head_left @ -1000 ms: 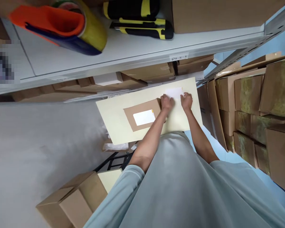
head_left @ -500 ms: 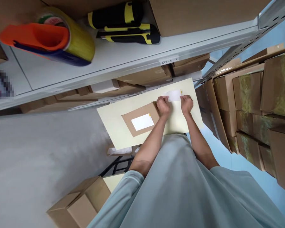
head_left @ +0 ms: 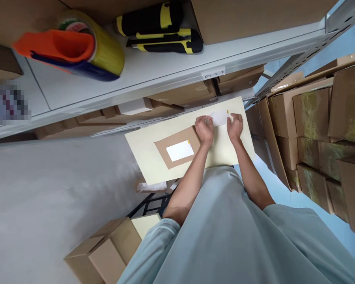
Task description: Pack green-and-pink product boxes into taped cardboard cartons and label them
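Left hand (head_left: 205,129) and right hand (head_left: 235,125) both pinch a small white paper label (head_left: 219,117), fingers closed on its ends, at the far edge of the cream tabletop (head_left: 144,152). Flat brown cardboard envelope (head_left: 177,148) touches the left hand, mid-tabletop.

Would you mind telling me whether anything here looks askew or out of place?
Nothing is damaged or spilled. The brown cardboard parcel lies at an angle on the cream board; both hands hold a small white label.
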Motion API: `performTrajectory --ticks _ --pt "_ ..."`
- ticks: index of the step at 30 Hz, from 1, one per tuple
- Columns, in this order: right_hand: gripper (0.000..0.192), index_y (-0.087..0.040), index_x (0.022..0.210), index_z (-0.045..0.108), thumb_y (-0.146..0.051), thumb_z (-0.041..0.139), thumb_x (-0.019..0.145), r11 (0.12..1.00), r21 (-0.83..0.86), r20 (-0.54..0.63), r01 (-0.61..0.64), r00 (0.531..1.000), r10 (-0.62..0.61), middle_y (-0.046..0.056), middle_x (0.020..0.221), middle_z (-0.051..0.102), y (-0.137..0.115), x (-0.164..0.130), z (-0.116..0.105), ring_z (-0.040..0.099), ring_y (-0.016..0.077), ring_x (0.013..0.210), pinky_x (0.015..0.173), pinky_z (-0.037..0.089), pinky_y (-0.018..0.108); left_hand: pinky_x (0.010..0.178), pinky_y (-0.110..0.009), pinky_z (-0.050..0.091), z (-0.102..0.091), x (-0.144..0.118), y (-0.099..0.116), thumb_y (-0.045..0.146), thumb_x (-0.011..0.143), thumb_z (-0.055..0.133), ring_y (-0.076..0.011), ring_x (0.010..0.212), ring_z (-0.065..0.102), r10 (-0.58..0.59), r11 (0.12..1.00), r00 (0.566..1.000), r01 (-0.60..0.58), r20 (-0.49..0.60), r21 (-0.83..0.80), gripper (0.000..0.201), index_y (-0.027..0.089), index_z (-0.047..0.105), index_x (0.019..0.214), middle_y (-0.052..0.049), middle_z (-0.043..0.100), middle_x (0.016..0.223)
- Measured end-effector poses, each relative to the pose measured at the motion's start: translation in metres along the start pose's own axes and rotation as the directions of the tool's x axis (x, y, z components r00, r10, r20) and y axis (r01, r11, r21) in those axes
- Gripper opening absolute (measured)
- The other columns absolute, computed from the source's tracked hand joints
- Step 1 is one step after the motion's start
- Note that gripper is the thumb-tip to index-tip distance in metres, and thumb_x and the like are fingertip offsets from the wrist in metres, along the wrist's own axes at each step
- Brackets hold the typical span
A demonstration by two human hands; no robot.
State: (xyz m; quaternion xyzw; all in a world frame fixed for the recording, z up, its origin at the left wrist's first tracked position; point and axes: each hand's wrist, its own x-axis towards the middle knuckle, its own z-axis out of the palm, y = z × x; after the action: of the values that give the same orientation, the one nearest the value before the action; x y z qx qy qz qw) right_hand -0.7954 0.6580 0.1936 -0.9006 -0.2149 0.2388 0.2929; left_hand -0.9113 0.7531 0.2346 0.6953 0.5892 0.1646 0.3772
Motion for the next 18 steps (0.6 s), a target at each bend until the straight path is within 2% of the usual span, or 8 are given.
performTrajectory --ticks 3,6,9,11,13,15,18 --pt "0.044 -0.019 0.147 0.07 -0.026 0.065 0.105 0.985 0.049 0.101 0.164 0.981 -0.168 0.02 0.152 0.066 -0.007 -0.012 0.001 0.06 0.0327 0.148 0.13 0.049 0.05 0.111 -0.042 0.061 0.001 -0.003 0.006 0.02 0.102 0.066 -0.0277 0.122 0.078 -0.024 0.997 0.998 0.028 0.059 -0.073 0.012 0.023 0.078 0.101 -0.011 0.082 0.126" --pt "0.072 -0.017 0.164 0.058 -0.027 0.077 0.096 0.956 0.061 0.182 0.288 0.938 -0.294 0.021 0.17 0.055 -0.015 -0.026 0.001 0.049 0.036 0.162 0.136 0.043 0.056 0.1 -0.038 0.065 0.003 -0.009 0.017 0.025 0.105 0.068 -0.025 0.108 0.083 -0.069 0.979 0.98 0.103 0.185 -0.177 0.009 0.023 0.076 0.106 -0.008 0.085 0.119" --pt "0.08 -0.014 0.172 0.048 -0.029 0.074 0.099 0.963 0.047 0.148 0.265 0.952 -0.269 0.023 0.176 0.05 -0.018 -0.031 -0.004 0.046 0.0363 0.165 0.137 0.041 0.055 0.105 -0.037 0.064 0.008 -0.01 0.026 0.034 0.112 0.06 -0.0237 0.115 0.083 0.018 0.954 0.965 0.062 0.261 -0.294 0.021 0.022 0.077 0.111 -0.008 0.086 0.121" --pt "0.073 -0.015 0.17 0.05 -0.036 0.071 0.103 0.979 0.056 0.082 0.196 0.976 -0.2 0.022 0.17 0.056 -0.014 -0.027 -0.01 0.052 0.0346 0.161 0.136 0.043 0.053 0.114 -0.039 0.062 0.014 -0.003 0.026 0.035 0.115 0.052 -0.0243 0.126 0.08 0.097 0.944 0.955 0.001 0.28 -0.33 0.03 0.022 0.079 0.116 -0.009 0.085 0.128" --pt "0.067 -0.019 0.167 0.055 -0.044 0.068 0.107 0.99 0.072 0.024 0.124 0.992 -0.126 0.02 0.164 0.063 -0.005 -0.017 -0.019 0.057 0.0331 0.156 0.132 0.048 0.052 0.121 -0.044 0.059 0.022 0.009 0.02 0.034 0.114 0.052 -0.0269 0.137 0.075 0.153 0.958 0.938 -0.063 0.311 -0.281 0.032 0.023 0.08 0.123 -0.01 0.082 0.139" --pt "0.062 -0.021 0.164 0.057 -0.049 0.065 0.109 0.993 0.095 -0.012 0.076 0.997 -0.075 0.018 0.159 0.067 0.005 -0.005 -0.029 0.063 0.0308 0.151 0.127 0.053 0.05 0.131 -0.049 0.051 0.034 0.021 0.009 0.037 0.11 0.061 -0.0313 0.152 0.065 0.22 0.97 0.895 -0.16 0.387 -0.182 0.033 0.023 0.078 0.135 -0.012 0.075 0.155" --pt "0.054 -0.021 0.157 0.063 -0.051 0.057 0.113 0.993 0.11 -0.031 0.043 0.999 -0.04 0.016 0.151 0.073 0.019 0.012 -0.045 0.07 0.0282 0.141 0.121 0.056 0.046 0.145 -0.056 0.03 0.056 0.033 -0.011 0.041 0.101 0.076 -0.0376 0.173 0.038 0.338 0.931 0.763 -0.357 0.551 -0.077 0.058 0.019 0.068 0.154 -0.017 0.053 0.178"
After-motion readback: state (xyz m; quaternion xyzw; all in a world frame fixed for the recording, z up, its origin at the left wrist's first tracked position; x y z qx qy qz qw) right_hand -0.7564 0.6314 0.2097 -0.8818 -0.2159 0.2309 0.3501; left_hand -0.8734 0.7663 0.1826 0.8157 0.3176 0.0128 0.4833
